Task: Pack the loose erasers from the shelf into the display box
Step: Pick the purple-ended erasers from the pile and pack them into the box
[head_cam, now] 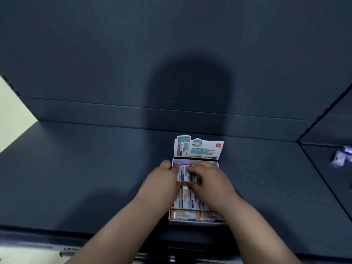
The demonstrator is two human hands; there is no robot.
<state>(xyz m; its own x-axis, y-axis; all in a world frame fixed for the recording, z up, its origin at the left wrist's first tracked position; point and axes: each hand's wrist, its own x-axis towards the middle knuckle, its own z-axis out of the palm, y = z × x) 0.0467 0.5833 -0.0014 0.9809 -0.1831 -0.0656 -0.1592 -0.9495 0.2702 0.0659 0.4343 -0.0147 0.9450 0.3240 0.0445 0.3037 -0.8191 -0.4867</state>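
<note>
Saw dark shelf [95, 178] carrying display box [196, 222] centre-front, header card [198, 149] up, orange-sleeved rows [187, 215] filling the near end. Had both hands in the back-left corner, left hand [162, 180] and right hand [211, 180] curled, pinching purple erasers [182, 172] between them. Judged it best to square those against the left wall, seat them flat, then fetch loose erasers [340, 158] well off right.

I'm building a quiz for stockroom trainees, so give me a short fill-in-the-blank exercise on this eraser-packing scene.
1. The far-row erasers, gripped by the left hand and the right hand, are ____.
2. The near-row erasers in the display box are ____.
3. The loose erasers lie on the shelf to the box's ____.
Missing words: purple; orange; right.
</note>
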